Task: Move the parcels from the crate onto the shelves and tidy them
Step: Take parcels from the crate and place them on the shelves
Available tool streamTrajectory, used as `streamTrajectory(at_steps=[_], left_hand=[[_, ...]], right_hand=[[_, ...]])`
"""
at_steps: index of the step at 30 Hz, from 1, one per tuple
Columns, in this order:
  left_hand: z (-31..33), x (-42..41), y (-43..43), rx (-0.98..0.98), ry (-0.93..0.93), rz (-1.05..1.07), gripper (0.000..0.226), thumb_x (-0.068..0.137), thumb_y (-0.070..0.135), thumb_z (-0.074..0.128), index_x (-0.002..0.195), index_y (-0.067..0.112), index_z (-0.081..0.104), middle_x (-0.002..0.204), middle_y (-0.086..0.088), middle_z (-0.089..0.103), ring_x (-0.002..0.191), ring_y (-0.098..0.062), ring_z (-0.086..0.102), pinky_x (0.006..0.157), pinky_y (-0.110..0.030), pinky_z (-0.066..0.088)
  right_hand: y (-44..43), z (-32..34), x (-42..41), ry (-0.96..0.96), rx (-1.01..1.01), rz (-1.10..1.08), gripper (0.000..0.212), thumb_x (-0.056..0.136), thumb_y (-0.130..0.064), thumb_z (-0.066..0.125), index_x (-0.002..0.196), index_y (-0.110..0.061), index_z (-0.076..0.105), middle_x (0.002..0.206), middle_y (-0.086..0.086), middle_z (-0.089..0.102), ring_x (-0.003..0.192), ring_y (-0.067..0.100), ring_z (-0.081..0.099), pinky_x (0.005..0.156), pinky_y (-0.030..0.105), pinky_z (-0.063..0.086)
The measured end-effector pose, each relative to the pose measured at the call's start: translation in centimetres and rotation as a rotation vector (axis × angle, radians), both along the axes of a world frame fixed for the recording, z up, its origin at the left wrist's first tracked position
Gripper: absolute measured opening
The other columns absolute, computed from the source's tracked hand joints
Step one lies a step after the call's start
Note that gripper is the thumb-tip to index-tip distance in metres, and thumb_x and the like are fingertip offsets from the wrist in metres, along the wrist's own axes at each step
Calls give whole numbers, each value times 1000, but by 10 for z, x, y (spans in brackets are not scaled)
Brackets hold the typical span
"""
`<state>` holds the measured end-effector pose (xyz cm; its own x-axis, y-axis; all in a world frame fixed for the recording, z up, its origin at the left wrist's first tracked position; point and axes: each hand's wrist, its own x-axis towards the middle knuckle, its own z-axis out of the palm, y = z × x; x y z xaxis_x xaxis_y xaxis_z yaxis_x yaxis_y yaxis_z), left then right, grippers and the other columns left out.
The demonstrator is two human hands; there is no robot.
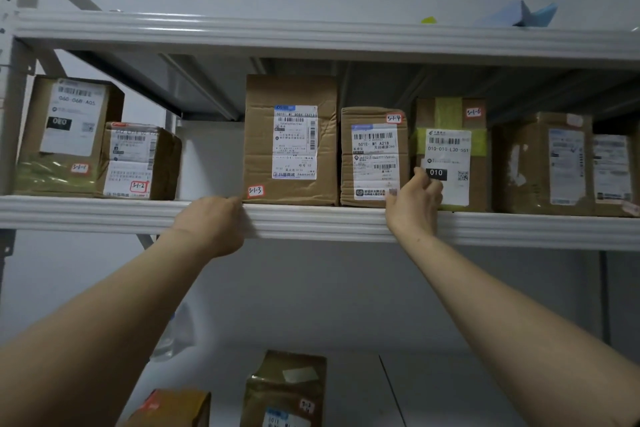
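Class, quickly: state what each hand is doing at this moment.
Left hand: rests on shelf edge beside parcel 3-1-3; fingers hidden, cannot tell.
Right hand: grips parcel 3-1-4 by its right edge.

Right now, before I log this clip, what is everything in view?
shelf rack: one, pale grey metal, three levels showing
middle-shelf parcels: seven, brown cardboard with white labels, in a row; the rightmost is cut off by the frame
lower-shelf parcels: two, brown, bottom centre
clear plastic item: one, transparent, lower shelf, left
blue item: one, light blue, top shelf, right
yellow item: one, top shelf, mostly hidden
left hand: one, bare, on the middle shelf's front edge by the 5-1-3 parcel; fingers hidden
right hand: one, bare, thumb on the 5-1-4 parcel, fingers curled at its right edge
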<state>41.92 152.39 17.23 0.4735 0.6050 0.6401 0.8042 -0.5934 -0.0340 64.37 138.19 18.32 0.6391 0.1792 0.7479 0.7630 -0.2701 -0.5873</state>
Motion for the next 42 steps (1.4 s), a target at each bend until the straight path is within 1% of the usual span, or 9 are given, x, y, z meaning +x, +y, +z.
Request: streamTrajectory(at_steps=[7,10,13,15,20,27,31,38,42], left_hand=[[-13,-4,2,2,-35,-89,62,81,17,59,138,11,36,132,-10,49,122,-28,44,104,-36,37],[-26,-8,1,16,-54,-117,83,81,19,61,148,5,15,147,-13,30,138,-30,24,114,-36,25],[-48,-13,-10,-5,-28,-129,95,84,22,61,149,2,-5,157,-20,-2,146,-35,-4,119,-43,11],[-67,-16,-22,-37,7,-150,94,86,25,58,149,3,-8,156,-21,-9,145,-36,-7,119,-45,5],[-107,-8,-75,-181,163,-315,87,89,27,53,151,9,-5,157,-20,5,146,-33,5,118,-45,4],[-139,8,-205,-298,306,-661,72,91,32,49,150,12,13,145,-16,33,134,-34,33,114,-46,23],[-164,2,-322,-369,360,-883,63,89,37,53,142,10,30,137,-17,43,124,-35,45,103,-41,39],[-232,-78,-582,-396,613,-1332,56,88,36,57,133,8,38,129,-14,52,115,-32,52,89,-39,45],[-268,-144,-716,-370,735,-1530,66,88,35,58,142,8,32,136,-14,49,122,-32,50,97,-39,45]], right_hand=[[-20,-51,-16,-194,-375,-89,58,103,-36,26,151,-7,13,159,9,12,147,23,2,119,36,3],[-41,-65,-33,-141,-442,-67,57,103,-36,27,152,-12,11,160,5,8,147,20,6,118,35,8],[-61,-85,-57,-24,-450,-104,58,101,-37,35,150,-9,20,156,9,23,143,25,21,116,38,20],[-74,-99,-76,41,-490,-142,59,100,-38,40,148,-9,23,152,10,29,139,28,29,113,38,26],[-125,-126,-117,166,-629,-243,63,96,-43,47,147,-13,25,149,10,35,136,27,35,109,34,31],[-260,-172,-181,342,-708,-419,66,93,-50,47,146,-15,28,148,9,38,135,25,37,112,34,27],[-368,-205,-236,455,-693,-563,66,90,-51,51,143,-14,35,144,12,42,131,28,41,109,39,29],[-599,-266,-381,761,-522,-838,64,90,-44,56,142,-15,36,140,12,44,125,31,47,105,42,38],[-705,-304,-481,896,-366,-964,61,91,-35,59,144,-17,35,142,10,40,122,27,50,98,37,46]])
